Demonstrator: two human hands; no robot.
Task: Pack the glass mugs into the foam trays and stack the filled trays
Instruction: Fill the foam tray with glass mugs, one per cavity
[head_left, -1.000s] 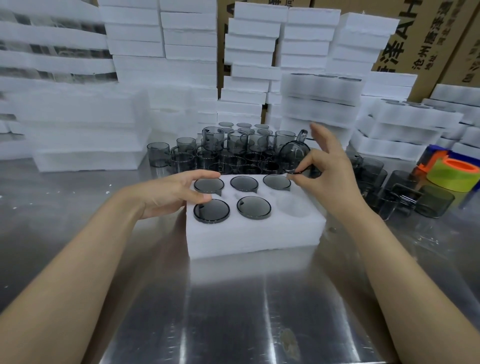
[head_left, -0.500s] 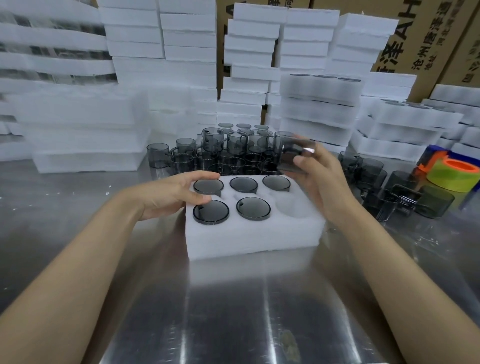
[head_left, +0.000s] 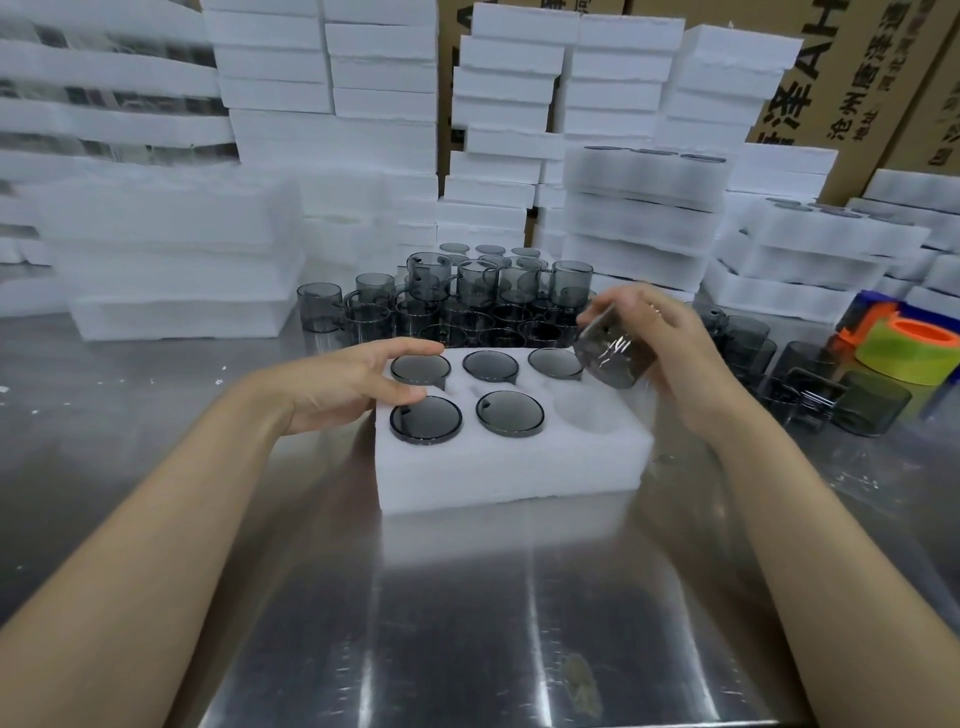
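Foam tray (head_left: 519, 467) on bench (head_left: 467, 623) holds five grey mugs (head_left: 509, 412); one pocket (head_left: 589, 413) empty. Right grip (head_left: 670, 353) clasps a sixth mug (head_left: 613, 358), tilted above it; left grip (head_left: 343, 384) rests open-fingered on tray.

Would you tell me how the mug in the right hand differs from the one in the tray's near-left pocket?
The held mug is tilted in the air, gripped by the right hand; the pocketed mug sits sunk in the foam tray, only one round end showing. Both are grey glass.
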